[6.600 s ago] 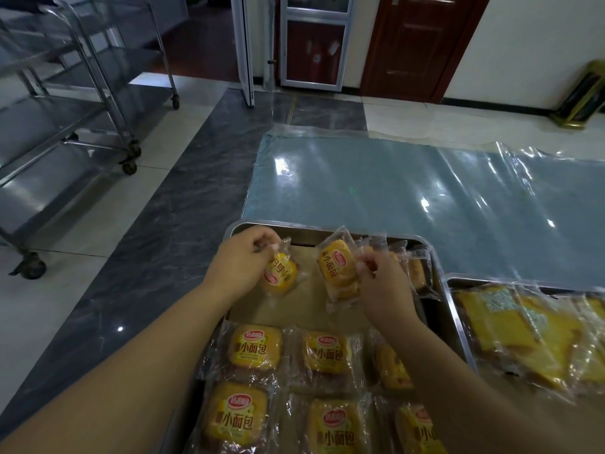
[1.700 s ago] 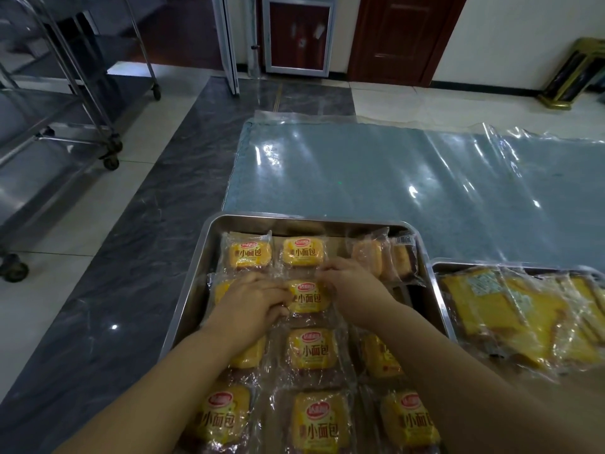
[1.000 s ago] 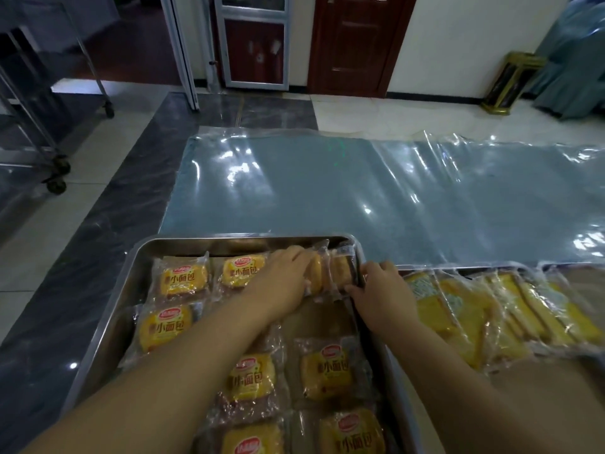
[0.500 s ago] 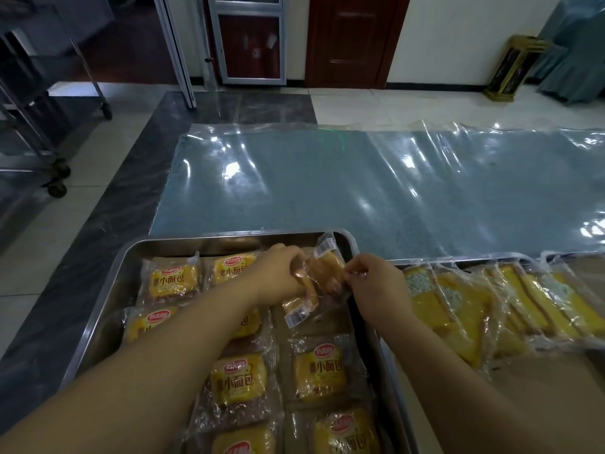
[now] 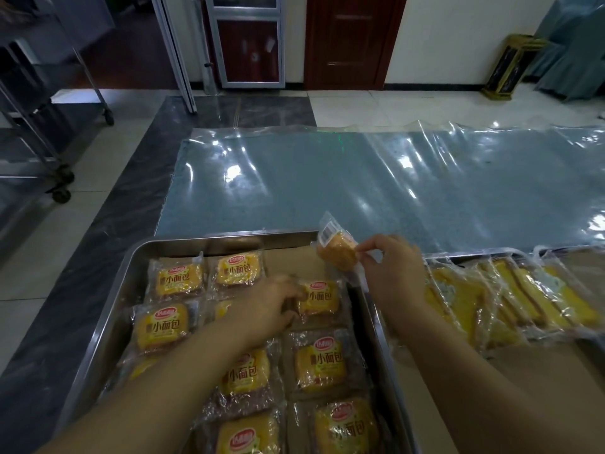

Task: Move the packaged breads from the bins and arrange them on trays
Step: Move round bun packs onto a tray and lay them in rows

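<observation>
1. The right hand (image 5: 391, 273) pinches the clear wrapper edge of a small golden bread packet (image 5: 337, 252), holding it tilted, barcode label up, above the far right corner of the steel tray (image 5: 108, 319).
2. The left hand (image 5: 262, 311) lies palm down on the tray with fingers curled onto a yellow-labelled bread pack (image 5: 319, 298) in the second row; motion blur hides whether it grips or only presses.
3. The shiny rectangular tray holds rows of square packaged breads (image 5: 322, 367) in clear film with yellow fronts, red logos and dark characters, laid label up; its far right corner shows bare brown lining.
4. Just right of it, a second tray (image 5: 510, 252) carries long yellow cake slices in clear bags (image 5: 510, 296), overlapping and glare-blurred.
5. Both trays sit at the near edge of a blue-grey tabletop under wrinkled clear plastic sheeting (image 5: 360, 185).
6. Beyond lie grey and pale floor tiles (image 5: 108, 204), a wheeled steel rack (image 5: 39, 126) at left, and a dark wooden door (image 5: 353, 40).
7. The nearest packs are cut off by the frame.
</observation>
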Available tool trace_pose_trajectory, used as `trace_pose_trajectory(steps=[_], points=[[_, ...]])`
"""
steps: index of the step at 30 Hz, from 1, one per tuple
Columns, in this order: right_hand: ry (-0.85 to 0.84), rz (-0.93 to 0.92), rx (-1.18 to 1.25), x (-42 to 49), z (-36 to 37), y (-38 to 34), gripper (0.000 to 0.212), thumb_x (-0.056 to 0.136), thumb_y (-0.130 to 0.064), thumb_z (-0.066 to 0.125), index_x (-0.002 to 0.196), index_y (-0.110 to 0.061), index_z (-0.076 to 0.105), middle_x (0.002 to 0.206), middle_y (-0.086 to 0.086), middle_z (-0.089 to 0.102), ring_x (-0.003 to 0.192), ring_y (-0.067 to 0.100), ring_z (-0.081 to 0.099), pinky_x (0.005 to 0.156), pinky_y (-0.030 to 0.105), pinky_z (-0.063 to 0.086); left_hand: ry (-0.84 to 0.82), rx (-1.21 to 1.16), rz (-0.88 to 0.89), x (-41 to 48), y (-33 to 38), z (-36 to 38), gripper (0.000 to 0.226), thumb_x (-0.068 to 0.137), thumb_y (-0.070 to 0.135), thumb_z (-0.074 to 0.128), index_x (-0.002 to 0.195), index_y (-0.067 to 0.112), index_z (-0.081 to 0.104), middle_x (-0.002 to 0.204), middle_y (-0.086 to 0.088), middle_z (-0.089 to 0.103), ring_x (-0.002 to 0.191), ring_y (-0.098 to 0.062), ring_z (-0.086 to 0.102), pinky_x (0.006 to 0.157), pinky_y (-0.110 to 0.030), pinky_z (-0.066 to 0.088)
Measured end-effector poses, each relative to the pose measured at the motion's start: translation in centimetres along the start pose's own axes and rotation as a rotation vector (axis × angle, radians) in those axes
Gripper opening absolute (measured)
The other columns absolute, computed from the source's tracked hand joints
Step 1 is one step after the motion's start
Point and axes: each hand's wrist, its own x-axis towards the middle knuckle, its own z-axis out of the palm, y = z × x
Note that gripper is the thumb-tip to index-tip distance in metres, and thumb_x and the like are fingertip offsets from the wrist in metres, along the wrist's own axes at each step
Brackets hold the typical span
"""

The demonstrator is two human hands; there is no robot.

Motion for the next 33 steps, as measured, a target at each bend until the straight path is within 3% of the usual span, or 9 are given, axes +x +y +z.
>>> trace_pose_trajectory(steps=[5, 9, 12, 15, 20, 24, 28, 30, 33], points=[[-0.081, -0.043, 0.061, -0.1, 0.5, 0.5, 0.011, 0.083, -0.010, 0.065, 0.081, -0.020, 0.069, 0.088, -0.004, 0.055, 0.085, 0.016, 0.052, 0.064, 0.021, 0.039, 0.023, 0.047, 0.050, -0.6, -0.1, 0.7, 0.023, 0.087, 0.020, 0.061, 0.108, 0.022, 0.068, 0.124, 0.009, 0.051, 0.111, -0.008, 0.047, 0.086, -0.014, 0.032], [0.024, -0.229, 0.083, 0.1, 0.9, -0.1, 0.007, 0.078, -0.002, 0.067, 0.074, -0.008, 0.068, 0.080, 0.000, 0.054, 0.073, 0.013, 0.049, 0.059, 0.011, 0.033, 0.072, 0.028, 0.077, -1.4, 0.0, 0.5, 0.019, 0.087, 0.026, 0.060, 0.104, 0.024, 0.069, 0.113, 0.009, 0.056, 0.101, -0.006, 0.050, 0.084, -0.018, 0.040], [-0.041, -0.495, -0.020, -0.1, 1.6, -0.5, 0.007, 0.074, 0.003, 0.069, 0.071, -0.001, 0.066, 0.080, 0.009, 0.059, 0.074, 0.020, 0.052, 0.062, 0.023, 0.043, 0.216, 0.057, 0.057, -2.2, -0.2, -0.2, 0.011, 0.087, 0.026, 0.060, 0.094, 0.023, 0.068, 0.100, 0.009, 0.061, 0.092, -0.007, 0.053, 0.078, -0.023, 0.044], [-0.275, -0.643, -0.190, -1.0, 2.6, -0.2, 0.006, 0.074, 0.001, 0.070, 0.076, -0.004, 0.068, 0.086, 0.011, 0.064, 0.081, 0.027, 0.058, 0.067, 0.035, 0.051, 0.312, 0.100, -0.007, -2.8, -1.0, -0.8, 0.009, 0.086, 0.023, 0.062, 0.091, 0.022, 0.069, 0.094, 0.008, 0.063, 0.089, -0.009, 0.054, 0.077, -0.026, 0.045], [-0.383, -0.583, -0.267, -2.1, 3.2, 0.8, 0.027, 0.081, -0.006, 0.064, 0.107, -0.015, 0.065, 0.109, 0.004, 0.061, 0.100, 0.024, 0.053, 0.085, 0.037, 0.048, 0.328, 0.146, -0.119, -3.5, -3.2, -1.0, 0.023, 0.085, 0.029, 0.063, 0.107, 0.024, 0.065, 0.110, 0.008, 0.056, 0.108, -0.014, 0.043, 0.089, -0.027, 0.037], [-0.444, -0.486, -0.290, -2.5, 3.2, 1.0, 0.050, 0.085, -0.019, 0.056, 0.132, -0.031, 0.044, 0.119, -0.006, 0.048, 0.107, 0.015, 0.038, 0.094, 0.031, 0.038, 0.238, 0.187, -0.256, -3.5, -4.2, -0.7, 0.047, 0.087, 0.043, 0.055, 0.131, 0.031, 0.047, 0.139, 0.007, 0.038, 0.128, -0.018, 0.024, 0.105, -0.035, 0.029], [-0.445, -0.479, -0.400, -2.6, 3.5, 0.1, 0.041, 0.092, -0.041, 0.045, 0.131, -0.032, 0.046, 0.130, -0.002, 0.038, 0.119, 0.020, 0.030, 0.105, 0.039, 0.033, 0.175, 0.197, -0.280, -3.5, -4.5, -0.5, 0.054, 0.089, 0.049, 0.048, 0.139, 0.035, 0.035, 0.151, 0.006, 0.023, 0.138, -0.021, 0.014, 0.110, -0.040, 0.025], [-0.496, -0.446, -0.406, -2.7, 4.2, -0.5, 0.040, 0.095, -0.041, 0.040, 0.134, -0.031, 0.043, 0.141, -0.002, 0.031, 0.129, 0.022, 0.025, 0.108, 0.040, 0.027, 0.126, 0.210, -0.281, -3.7, -4.6, -0.5, 0.055, 0.092, 0.050, 0.042, 0.143, 0.033, 0.030, 0.154, 0.006, 0.018, 0.140, -0.021, 0.011, 0.112, -0.039, 0.022], [-0.494, -0.383, -0.353, -2.8, 5.0, -1.0, 0.038, 0.096, -0.032, 0.043, 0.133, -0.025, 0.044, 0.142, -0.003, 0.035, 0.128, 0.019, 0.034, 0.105, 0.037, 0.033, 0.115, 0.213, -0.261, -4.1, -4.7, -0.5, 0.052, 0.093, 0.049, 0.039, 0.142, 0.030, 0.034, 0.152, 0.004, 0.024, 0.140, -0.019, 0.013, 0.112, -0.037, 0.020]])
